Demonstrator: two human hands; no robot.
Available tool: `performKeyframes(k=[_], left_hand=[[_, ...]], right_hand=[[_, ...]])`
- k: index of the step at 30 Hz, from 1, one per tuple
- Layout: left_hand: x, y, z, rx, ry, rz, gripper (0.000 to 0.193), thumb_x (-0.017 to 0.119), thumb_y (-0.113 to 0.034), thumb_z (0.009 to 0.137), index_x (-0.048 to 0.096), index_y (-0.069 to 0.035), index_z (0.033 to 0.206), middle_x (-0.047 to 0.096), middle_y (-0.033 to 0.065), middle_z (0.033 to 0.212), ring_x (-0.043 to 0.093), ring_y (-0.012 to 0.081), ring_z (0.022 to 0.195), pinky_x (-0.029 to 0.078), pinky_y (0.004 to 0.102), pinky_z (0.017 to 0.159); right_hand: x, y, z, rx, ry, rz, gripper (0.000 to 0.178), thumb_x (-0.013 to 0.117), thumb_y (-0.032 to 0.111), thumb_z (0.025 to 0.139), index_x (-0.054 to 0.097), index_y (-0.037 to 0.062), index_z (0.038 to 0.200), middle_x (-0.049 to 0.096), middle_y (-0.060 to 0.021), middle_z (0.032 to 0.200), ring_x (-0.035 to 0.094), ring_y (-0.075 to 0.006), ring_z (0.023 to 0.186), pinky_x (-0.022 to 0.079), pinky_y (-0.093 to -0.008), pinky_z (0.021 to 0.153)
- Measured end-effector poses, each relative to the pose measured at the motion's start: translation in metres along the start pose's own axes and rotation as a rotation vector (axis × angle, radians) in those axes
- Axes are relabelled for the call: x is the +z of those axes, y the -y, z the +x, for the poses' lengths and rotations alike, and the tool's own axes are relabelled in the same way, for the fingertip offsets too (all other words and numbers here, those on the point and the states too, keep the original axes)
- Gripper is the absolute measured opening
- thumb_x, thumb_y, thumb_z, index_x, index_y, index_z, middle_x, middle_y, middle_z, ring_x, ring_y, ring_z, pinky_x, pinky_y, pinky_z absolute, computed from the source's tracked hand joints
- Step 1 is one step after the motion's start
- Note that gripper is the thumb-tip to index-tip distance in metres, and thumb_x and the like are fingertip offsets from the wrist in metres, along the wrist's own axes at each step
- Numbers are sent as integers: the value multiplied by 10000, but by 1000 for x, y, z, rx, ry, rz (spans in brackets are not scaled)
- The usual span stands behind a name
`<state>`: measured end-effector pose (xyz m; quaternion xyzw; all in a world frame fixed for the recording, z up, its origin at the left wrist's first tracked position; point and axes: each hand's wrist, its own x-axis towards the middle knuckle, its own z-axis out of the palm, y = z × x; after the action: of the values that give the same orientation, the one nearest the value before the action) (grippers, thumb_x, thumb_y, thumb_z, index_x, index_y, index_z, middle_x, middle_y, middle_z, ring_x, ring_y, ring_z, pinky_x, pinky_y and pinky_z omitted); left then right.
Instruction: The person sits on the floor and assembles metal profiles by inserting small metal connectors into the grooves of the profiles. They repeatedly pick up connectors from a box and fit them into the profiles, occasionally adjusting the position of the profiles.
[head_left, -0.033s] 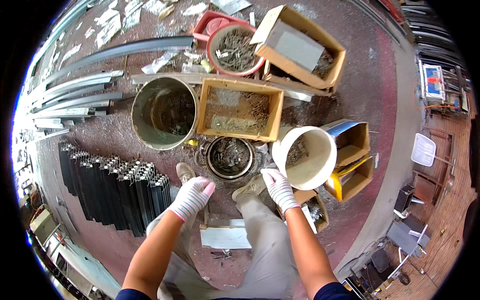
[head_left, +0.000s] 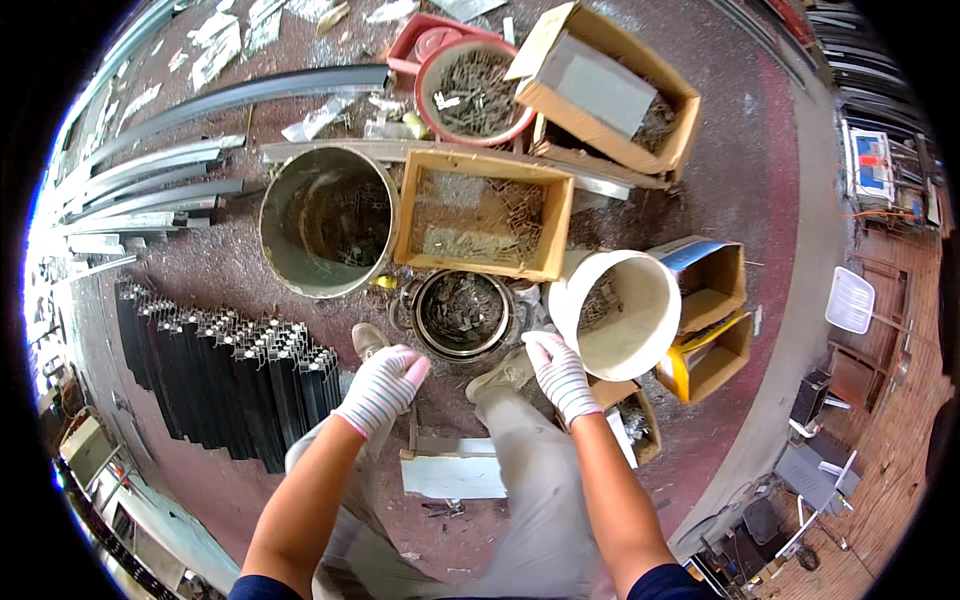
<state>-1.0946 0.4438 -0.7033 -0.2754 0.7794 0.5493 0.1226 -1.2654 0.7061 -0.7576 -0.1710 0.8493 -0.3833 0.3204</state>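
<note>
Just beyond my shoes (head_left: 505,372) sits a round metal pot (head_left: 450,353) filled with small dark pieces (head_left: 462,310); I judge it stiff, hard to damage and fairly heavy, best lifted by both side handles, while the white bucket (head_left: 645,325) at right looks lighter, to be taken by its rim. My forearms (head_left: 305,500) reach forward and slant inward, my gloved left hand (head_left: 385,388) near the pot, my right hand (head_left: 560,372) just beside the bucket. Each hand's fingers curl together, wrists apart, though whether they pinch anything I can't make out.
</note>
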Motion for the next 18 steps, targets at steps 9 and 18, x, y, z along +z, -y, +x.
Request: performKeyframes(k=[9, 18], left_hand=[[-22, 81, 59, -24, 76, -57, 227, 561, -123, 983, 734, 23, 990, 707, 96, 976, 641, 150, 867, 534, 302, 808], [-61, 41, 66, 111, -119, -99, 216, 531, -57, 965, 721, 23, 899, 708, 114, 1058, 644, 153, 913, 513, 279, 806]], right_hand=[[54, -16, 65, -76, 84, -29, 198, 600, 104, 981, 707, 35, 1133, 701, -159, 1102, 668, -303, 1020, 515, -366, 946], [46, 64, 106, -262, -164, 166, 281, 520, 150, 1037, 669, -14, 1211, 686, -120, 1228, 627, -203, 1158, 462, -316, 1040]])
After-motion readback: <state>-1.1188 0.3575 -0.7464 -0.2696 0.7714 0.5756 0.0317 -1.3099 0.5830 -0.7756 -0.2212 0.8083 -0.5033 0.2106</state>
